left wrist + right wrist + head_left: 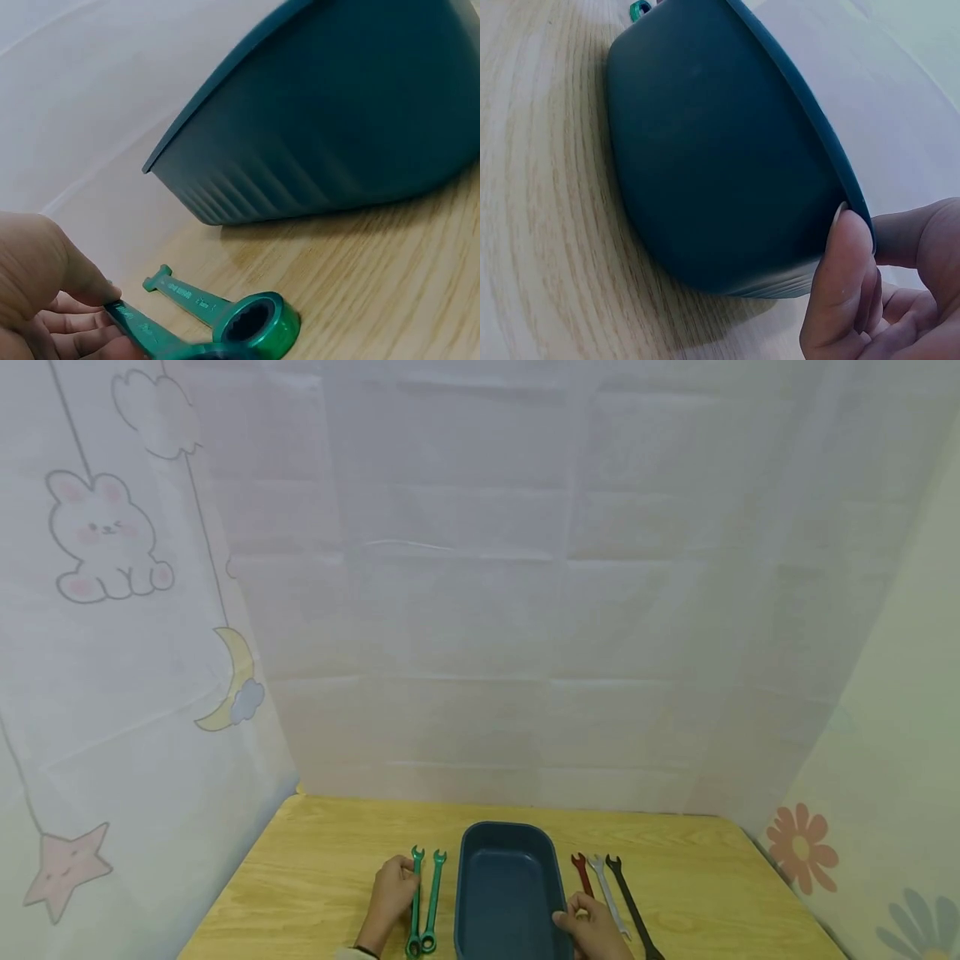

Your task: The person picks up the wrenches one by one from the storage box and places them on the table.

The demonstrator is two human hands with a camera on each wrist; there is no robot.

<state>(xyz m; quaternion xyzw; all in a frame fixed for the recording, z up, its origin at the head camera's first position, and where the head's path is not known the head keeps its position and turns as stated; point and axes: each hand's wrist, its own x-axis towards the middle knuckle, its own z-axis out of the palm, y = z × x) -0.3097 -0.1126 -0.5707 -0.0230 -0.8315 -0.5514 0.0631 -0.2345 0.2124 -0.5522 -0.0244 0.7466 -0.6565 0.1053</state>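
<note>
My left hand pinches the shaft of a green combination wrench between thumb and fingers. Right beside it on the table lies a second green wrench, its ring end close to the camera in the left wrist view. A dark blue rectangular bin with rounded corners stands in the middle, with nothing in it. Its right rim is gripped by my right hand, one digit inside and the others outside. In the right wrist view, the fingertip presses the bin's outer wall just under the rim.
To the right of the bin lie a red wrench, a silver wrench and a black wrench, side by side. The wood-grain table ends at a pale cloth backdrop, with printed cloth on both sides.
</note>
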